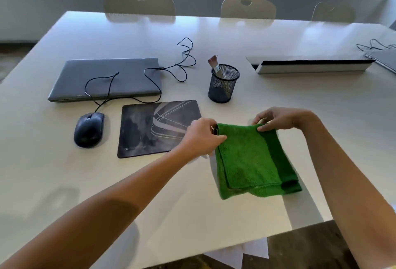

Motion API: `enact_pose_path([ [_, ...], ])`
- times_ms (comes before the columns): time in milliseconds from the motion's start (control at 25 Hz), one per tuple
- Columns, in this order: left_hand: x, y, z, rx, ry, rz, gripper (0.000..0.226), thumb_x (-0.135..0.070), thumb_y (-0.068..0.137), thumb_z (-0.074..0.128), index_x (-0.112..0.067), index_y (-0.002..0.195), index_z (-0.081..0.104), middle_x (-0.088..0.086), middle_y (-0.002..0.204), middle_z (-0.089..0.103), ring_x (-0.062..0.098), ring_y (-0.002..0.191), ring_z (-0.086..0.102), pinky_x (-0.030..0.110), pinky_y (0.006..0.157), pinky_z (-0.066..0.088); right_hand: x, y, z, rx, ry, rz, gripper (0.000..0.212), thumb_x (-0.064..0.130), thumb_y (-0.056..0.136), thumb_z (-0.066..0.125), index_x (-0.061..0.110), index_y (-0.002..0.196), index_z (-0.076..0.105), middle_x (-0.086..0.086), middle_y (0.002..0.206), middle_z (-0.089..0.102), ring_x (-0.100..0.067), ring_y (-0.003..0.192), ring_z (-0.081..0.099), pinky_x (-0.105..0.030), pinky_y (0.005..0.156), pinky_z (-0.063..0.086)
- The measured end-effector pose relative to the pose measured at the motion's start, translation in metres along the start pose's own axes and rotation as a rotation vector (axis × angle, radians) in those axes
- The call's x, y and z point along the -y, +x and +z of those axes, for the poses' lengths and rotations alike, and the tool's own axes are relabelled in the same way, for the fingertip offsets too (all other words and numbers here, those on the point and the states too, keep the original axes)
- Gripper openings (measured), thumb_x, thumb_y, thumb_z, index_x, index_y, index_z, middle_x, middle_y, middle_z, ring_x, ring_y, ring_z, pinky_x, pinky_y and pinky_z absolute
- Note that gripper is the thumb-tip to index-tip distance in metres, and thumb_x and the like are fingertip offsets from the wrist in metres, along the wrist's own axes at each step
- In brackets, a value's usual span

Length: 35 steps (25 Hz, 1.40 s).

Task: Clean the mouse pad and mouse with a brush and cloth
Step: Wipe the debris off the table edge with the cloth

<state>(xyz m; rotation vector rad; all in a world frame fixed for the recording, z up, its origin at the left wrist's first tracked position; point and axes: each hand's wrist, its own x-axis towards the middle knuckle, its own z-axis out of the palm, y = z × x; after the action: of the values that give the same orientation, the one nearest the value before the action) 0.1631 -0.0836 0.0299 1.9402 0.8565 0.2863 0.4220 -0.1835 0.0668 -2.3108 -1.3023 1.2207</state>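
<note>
Fingers of both hands pinching folded green cloth (pixel 252 159), top corners

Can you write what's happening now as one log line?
both hands: left hand, right hand pinch folded green cloth | brush in cup | mouse untouched

A folded green microfibre cloth (pixel 255 159) is pinched at its far corners by both hands, left (pixel 201 138) and right (pixel 278 118), beside a dark patterned mouse pad (pixel 154 127) and black corded mouse (pixel 89 129) on the white tabletop (pixel 85 183).
</note>
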Motion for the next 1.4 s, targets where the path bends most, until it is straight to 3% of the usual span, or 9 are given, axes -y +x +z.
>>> enact_pose_path([
  [120,-0.007,0.016,0.002,-0.171,0.277,0.019,0.028,-0.034,0.08,0.078,-0.02,0.103,0.07,-0.002,0.085,0.066,0.022,0.081,0.064,0.027,0.064,0.048,0.002,0.019,-0.01,-0.187,-0.146,-0.113,0.016,0.011,0.093,0.069,0.024,0.102,0.069,-0.004,0.103,0.069,-0.022,0.101,0.063,-0.034,0.092,0.051],
  [200,-0.008,0.025,0.003,-0.199,0.33,0.015,0.029,-0.035,0.08,0.078,-0.021,0.103,0.07,-0.002,0.086,0.066,0.021,0.08,0.064,0.026,0.062,0.044,0.004,0.029,-0.009,-0.298,-0.194,-0.133,0.016,0.016,0.092,0.07,0.029,0.101,0.07,-0.001,0.105,0.069,-0.021,0.101,0.064,-0.033,0.088,0.051],
  [320,-0.008,0.04,0.004,-0.227,0.35,-0.002,0.043,-0.036,0.083,0.078,-0.02,0.12,0.066,0.003,0.101,0.069,0.022,0.093,0.062,0.03,0.073,0.046,0.003,0.041,0.003,-0.442,-0.163,-0.107,0.015,0.018,0.093,0.069,0.028,0.105,0.07,-0.002,0.109,0.071,-0.018,0.098,0.063,-0.029,0.084,0.048],
  [520,-0.01,0.035,0.021,-0.395,0.488,0.174,0.07,-0.05,0.087,0.069,-0.017,0.142,0.043,0.003,0.134,0.057,0.024,0.128,0.042,0.04,0.105,0.035,0.004,0.044,0.036,-0.803,-0.276,-0.125,0.029,0.028,0.095,0.064,0.023,0.123,0.062,-0.005,0.127,0.059,-0.026,0.125,0.049,-0.045,0.105,0.035],
  [640,-0.011,0.027,0.035,-0.11,0.567,0.226,0.078,-0.063,0.092,0.055,-0.019,0.152,0.033,0.005,0.158,0.038,0.022,0.151,0.02,0.044,0.123,0.014,0.012,0.042,0.064,-0.712,-0.178,-0.206,0.04,0.042,0.097,0.056,0.023,0.132,0.055,-0.005,0.136,0.053,-0.026,0.131,0.045,-0.045,0.11,0.031],
  [800,-0.001,0.027,0.038,0.156,0.737,0.181,0.088,-0.067,0.098,0.037,-0.014,0.162,0.007,0.003,0.17,0.001,0.019,0.156,-0.008,0.044,0.125,-0.01,0.006,0.04,0.093,-0.59,-0.3,-0.135,0.06,0.057,0.101,0.036,0.031,0.154,0.028,0.002,0.166,0.017,-0.017,0.154,0.01,-0.044,0.126,0.004],
  [1040,0.008,0.027,0.034,0.169,0.814,0.245,0.091,-0.073,0.096,0.028,-0.016,0.162,0.0,0.0,0.17,-0.006,0.016,0.155,-0.013,0.044,0.123,-0.017,0.006,0.038,0.1,-0.609,-0.367,-0.057,0.068,0.063,0.099,0.025,0.035,0.159,0.008,0.007,0.168,-0.001,-0.015,0.155,-0.004,-0.045,0.125,-0.004],
  [1240,0.012,0.02,0.024,0.119,0.757,0.273,0.092,-0.073,0.096,0.03,-0.016,0.162,0.002,0.002,0.17,-0.003,0.014,0.155,-0.013,0.041,0.121,-0.02,0.015,0.036,0.09,-0.471,-0.31,-0.002,0.067,0.054,0.101,0.032,0.035,0.159,0.004,0.008,0.168,-0.009,-0.016,0.154,-0.011,-0.047,0.123,-0.011],
  [1400,0.031,0.006,-0.011,-0.015,0.654,0.169,0.091,-0.074,0.096,0.027,-0.018,0.162,-0.001,0.002,0.169,-0.009,0.014,0.153,-0.019,0.04,0.121,-0.02,0.046,0.038,0.086,-0.585,-0.118,-0.075,0.066,0.034,0.098,0.051,0.024,0.157,0.023,-0.004,0.166,0.018,-0.025,0.153,0.012,-0.049,0.125,0.01],
])
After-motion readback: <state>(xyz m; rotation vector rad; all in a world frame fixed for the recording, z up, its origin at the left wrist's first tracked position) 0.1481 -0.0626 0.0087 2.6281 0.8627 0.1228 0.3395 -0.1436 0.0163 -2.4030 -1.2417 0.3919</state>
